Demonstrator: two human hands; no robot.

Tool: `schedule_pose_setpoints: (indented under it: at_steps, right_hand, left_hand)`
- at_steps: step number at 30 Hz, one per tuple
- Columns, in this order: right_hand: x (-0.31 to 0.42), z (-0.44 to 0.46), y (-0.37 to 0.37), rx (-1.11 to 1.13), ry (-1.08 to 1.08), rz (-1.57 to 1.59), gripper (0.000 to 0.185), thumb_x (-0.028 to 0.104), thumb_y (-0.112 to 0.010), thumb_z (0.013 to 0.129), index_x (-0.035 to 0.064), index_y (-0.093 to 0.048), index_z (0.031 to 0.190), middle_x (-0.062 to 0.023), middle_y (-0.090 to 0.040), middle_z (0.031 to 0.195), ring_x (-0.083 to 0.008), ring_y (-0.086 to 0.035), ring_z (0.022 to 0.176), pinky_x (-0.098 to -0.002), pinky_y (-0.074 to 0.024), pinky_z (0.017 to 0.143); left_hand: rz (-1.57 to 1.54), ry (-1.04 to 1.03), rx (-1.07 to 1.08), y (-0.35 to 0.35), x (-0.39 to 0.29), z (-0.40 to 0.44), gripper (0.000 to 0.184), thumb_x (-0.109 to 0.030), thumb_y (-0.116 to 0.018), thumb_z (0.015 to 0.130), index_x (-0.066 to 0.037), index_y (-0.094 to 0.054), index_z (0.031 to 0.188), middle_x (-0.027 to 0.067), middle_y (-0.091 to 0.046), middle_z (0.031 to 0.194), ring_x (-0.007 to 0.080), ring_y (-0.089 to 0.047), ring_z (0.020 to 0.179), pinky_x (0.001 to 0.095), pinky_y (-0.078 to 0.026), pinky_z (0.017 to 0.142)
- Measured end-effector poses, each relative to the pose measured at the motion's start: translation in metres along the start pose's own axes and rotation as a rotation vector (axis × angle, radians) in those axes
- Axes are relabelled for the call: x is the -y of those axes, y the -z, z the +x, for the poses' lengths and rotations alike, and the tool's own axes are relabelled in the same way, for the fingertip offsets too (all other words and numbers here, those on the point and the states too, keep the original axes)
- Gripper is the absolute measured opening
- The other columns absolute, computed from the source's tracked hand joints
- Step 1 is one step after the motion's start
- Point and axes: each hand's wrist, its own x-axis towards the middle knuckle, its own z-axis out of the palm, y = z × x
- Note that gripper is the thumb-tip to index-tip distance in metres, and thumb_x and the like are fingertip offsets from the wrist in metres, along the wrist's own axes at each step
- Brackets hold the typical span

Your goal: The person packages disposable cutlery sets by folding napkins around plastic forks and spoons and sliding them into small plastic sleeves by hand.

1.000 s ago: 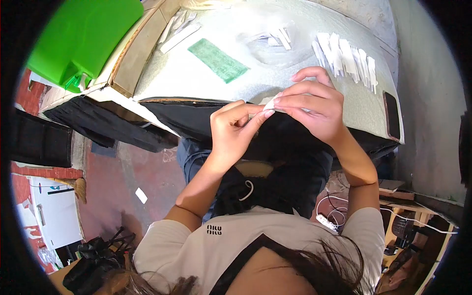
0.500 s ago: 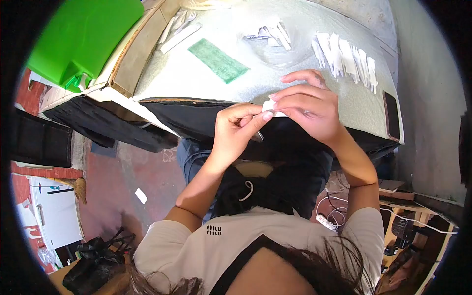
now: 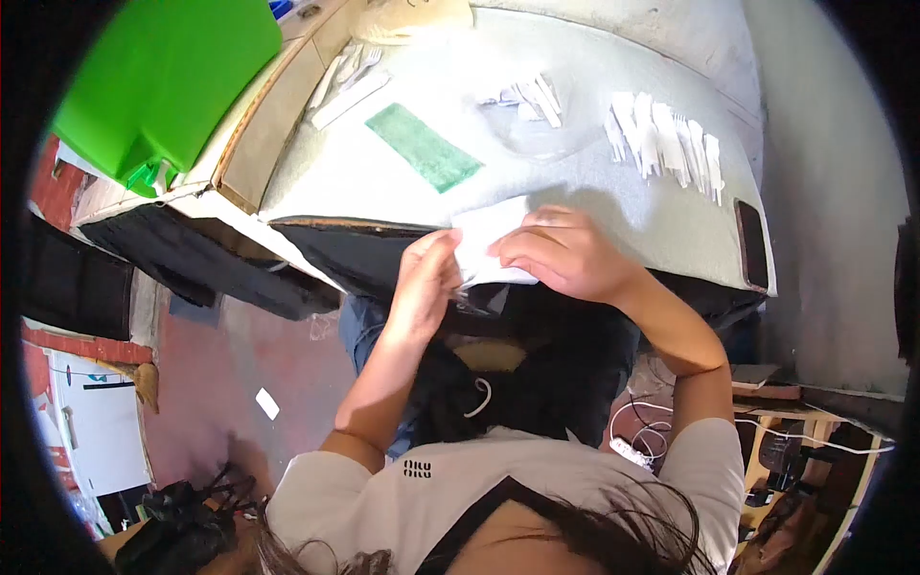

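Note:
At the table's front edge I have a white paper napkin [image 3: 491, 225] spread between both hands. My left hand [image 3: 425, 283] pinches its left side between thumb and fingers. On the right part, my right hand [image 3: 567, 251] grips the napkin with bent fingers. Something greyish and shiny [image 3: 479, 299] shows below the napkin beside my left hand; its kind is unclear. Farther back at the right lies a row of forks and other white cutlery wrapped in napkins [image 3: 661, 139]. White pieces [image 3: 527, 101] sit in a clear, roundish plastic container.
A green rectangular piece [image 3: 424, 147] lies on the table [image 3: 326, 187]. White plastic cutlery [image 3: 359, 67] is at the back left. A phone [image 3: 753, 244] rests near the right edge. A big green container with a tap [image 3: 172, 86] stands at the left.
The napkin, bunched small at my fingertips before, is now spread out flat. Both hands have come lower, my left hand slightly left and my right hand turned over the napkin.

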Motion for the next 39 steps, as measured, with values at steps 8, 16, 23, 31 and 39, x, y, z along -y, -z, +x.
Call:
schedule_pose_setpoints:
  at_steps: [8, 16, 23, 31, 39]
  right_hand:
    - [-0.067, 0.026, 0.016, -0.306, -0.456, -0.129, 0.015, 0.002, -0.046, 0.079, -0.0018, -0.057, 0.088, -0.0187, -0.058, 0.087, -0.0348, -0.057, 0.077, -0.0390, -0.0453, 0.071]
    - [-0.172, 0.086, -0.013, -0.062, -0.611, -0.434, 0.021, 0.010, -0.049, 0.077, -0.0023, -0.058, 0.091, -0.0202, -0.059, 0.094, -0.0369, -0.055, 0.089, -0.0417, -0.0431, 0.079]
    - [-0.222, 0.134, -0.009, -0.316, -0.250, -0.048, 0.015, 0.002, -0.049, 0.072, 0.0016, -0.061, 0.081, -0.0142, -0.060, 0.083, -0.0270, -0.057, 0.083, -0.0339, -0.0448, 0.076]
    - [-0.215, 0.132, -0.011, -0.342, -0.423, 0.111, 0.019, 0.003, -0.055, 0.072, 0.0062, -0.065, 0.087, -0.0118, -0.062, 0.095, -0.0256, -0.058, 0.088, -0.0329, -0.0448, 0.079]
    - [-0.220, 0.092, 0.018, -0.292, -0.660, -0.216, 0.024, 0.016, -0.060, 0.069, 0.0015, -0.063, 0.087, -0.0186, -0.063, 0.089, -0.0350, -0.060, 0.082, -0.0406, -0.0470, 0.077]
  left_hand:
    - [-0.089, -0.090, -0.209, 0.059, -0.007, 0.003, 0.022, -0.020, -0.051, 0.088, -0.013, -0.047, 0.068, -0.0113, -0.027, 0.053, 0.0008, -0.023, 0.046, 0.0190, -0.018, 0.043]
    - [-0.178, -0.061, -0.259, 0.089, 0.003, -0.007, 0.026, -0.021, -0.051, 0.088, -0.016, -0.042, 0.064, -0.0108, -0.026, 0.052, 0.0011, -0.022, 0.045, 0.0198, -0.017, 0.042]
    - [-0.212, -0.037, -0.288, 0.100, 0.000, -0.014, 0.025, -0.020, -0.053, 0.087, -0.016, -0.044, 0.064, -0.0110, -0.026, 0.051, 0.0009, -0.023, 0.044, 0.0196, -0.016, 0.042]
    - [-0.236, -0.058, -0.290, 0.109, 0.003, -0.013, 0.023, -0.020, -0.052, 0.088, -0.016, -0.045, 0.066, -0.0116, -0.026, 0.051, 0.0006, -0.021, 0.043, 0.0197, -0.014, 0.041]
    - [-0.201, -0.055, -0.295, 0.099, 0.000, -0.013, 0.023, -0.020, -0.052, 0.088, -0.015, -0.045, 0.066, -0.0116, -0.026, 0.051, 0.0003, -0.021, 0.043, 0.0197, -0.015, 0.041]
